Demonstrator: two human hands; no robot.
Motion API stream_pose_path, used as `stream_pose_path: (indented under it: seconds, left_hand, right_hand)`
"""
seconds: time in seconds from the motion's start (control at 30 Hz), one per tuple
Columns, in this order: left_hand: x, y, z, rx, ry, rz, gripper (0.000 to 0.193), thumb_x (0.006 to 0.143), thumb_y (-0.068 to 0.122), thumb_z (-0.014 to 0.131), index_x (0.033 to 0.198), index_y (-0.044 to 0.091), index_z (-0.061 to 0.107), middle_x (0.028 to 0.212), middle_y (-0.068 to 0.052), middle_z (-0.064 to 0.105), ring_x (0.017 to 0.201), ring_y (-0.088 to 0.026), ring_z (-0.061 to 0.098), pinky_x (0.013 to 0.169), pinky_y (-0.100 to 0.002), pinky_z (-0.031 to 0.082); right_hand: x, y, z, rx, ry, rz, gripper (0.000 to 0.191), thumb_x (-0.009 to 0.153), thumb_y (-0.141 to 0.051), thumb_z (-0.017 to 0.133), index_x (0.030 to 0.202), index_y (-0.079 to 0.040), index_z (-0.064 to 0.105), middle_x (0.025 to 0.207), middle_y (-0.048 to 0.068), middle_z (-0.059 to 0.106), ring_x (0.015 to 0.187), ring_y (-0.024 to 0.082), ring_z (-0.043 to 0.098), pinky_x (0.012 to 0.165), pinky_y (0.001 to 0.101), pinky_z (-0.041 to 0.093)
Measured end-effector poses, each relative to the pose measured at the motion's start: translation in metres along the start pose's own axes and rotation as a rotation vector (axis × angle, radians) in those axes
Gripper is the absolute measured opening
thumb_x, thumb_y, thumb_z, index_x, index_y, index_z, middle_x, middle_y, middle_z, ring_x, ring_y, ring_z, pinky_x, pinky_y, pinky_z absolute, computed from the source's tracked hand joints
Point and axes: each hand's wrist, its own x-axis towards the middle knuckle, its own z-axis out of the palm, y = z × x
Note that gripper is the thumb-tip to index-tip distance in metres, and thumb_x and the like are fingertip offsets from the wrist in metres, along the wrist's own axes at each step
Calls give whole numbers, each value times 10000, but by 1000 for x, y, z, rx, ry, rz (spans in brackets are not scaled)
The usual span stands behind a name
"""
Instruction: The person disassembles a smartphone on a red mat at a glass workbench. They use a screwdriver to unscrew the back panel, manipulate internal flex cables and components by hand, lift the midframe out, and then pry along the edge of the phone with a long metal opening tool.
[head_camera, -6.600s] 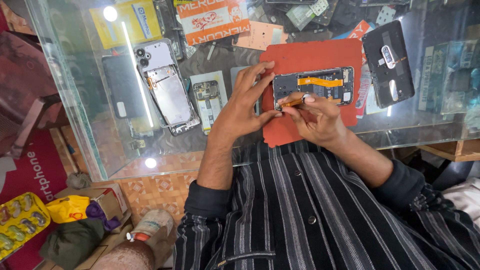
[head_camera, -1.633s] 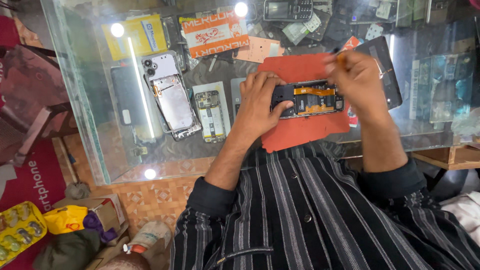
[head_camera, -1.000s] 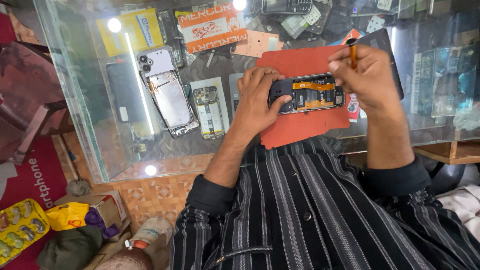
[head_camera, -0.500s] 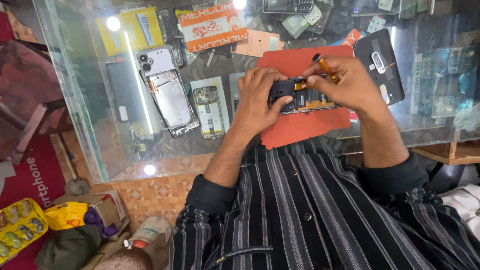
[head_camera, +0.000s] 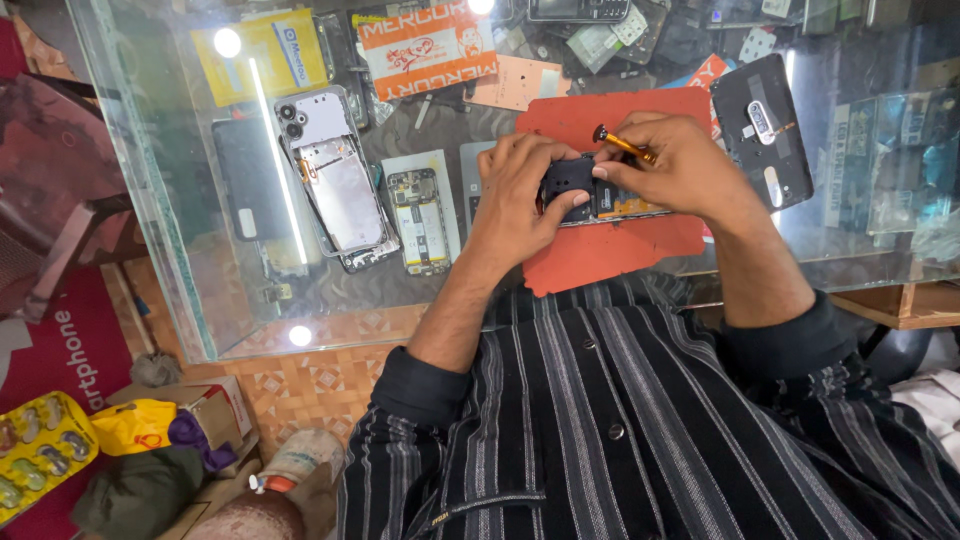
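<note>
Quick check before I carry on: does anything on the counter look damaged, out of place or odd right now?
Nothing looks spilled or broken. The phone under both hands lies open on the red mat, as does a second opened phone to the left. The right hand holds a small screwdriver; the left hand steadies the phone.

Bright, even overhead lighting. Round lamp reflections and a long white streak of glare lie on the glass counter (head_camera: 180, 250). Shadows are soft; focus is sharp throughout, with mild wide-angle bending at the edges.
</note>
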Motion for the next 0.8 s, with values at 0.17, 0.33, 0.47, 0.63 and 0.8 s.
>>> stream_pose_path:
  seconds: [0.17,0.33,0.47,0.63,0.8]
  left_hand:
    - [1,0,0,-1,0,9,455,833,290,841,1203,109,648,1205,-36,644,1237,-289,525,1032,-447,320]
    - [3,1,-1,1,-1,17,447,834,278,839,1201,111,647,1195,-29,650,1232,-286,529,1036,-449,318]
    - [2,2,-1,-4,-7,6,434,833,259,839,1190,111,644,1186,-24,654,1233,-282,532,1038,-446,316]
    - [3,3,-1,-3,3,12,423,832,247,838,1178,113,638,1180,-20,658,1226,-273,536,1038,-443,312]
    - [4,3,-1,-8,-5,8,402,845,249,829,1176,123,638,1181,-7,660,1222,-260,543,1031,-435,310]
  right_hand:
    - [4,3,-1,39,-24,-112,131,916,-74,780,1005,11,737,887,19,620,777,79,587,648,251,451]
    - [8,5,-2,23,-22,3,124,880,-60,782,961,23,738,839,17,586,705,79,544,561,260,425]
    - [10,8,-1,6,-6,-1,145,855,-69,801,966,15,759,805,10,577,698,84,527,565,260,413]
    - [13,12,-1,-21,-11,48,145,834,-87,813,945,-4,768,767,-4,587,670,90,522,548,271,406]
    - [14,14,-3,13,-27,-7,143,849,-81,808,963,-2,771,776,5,574,704,89,528,585,270,408]
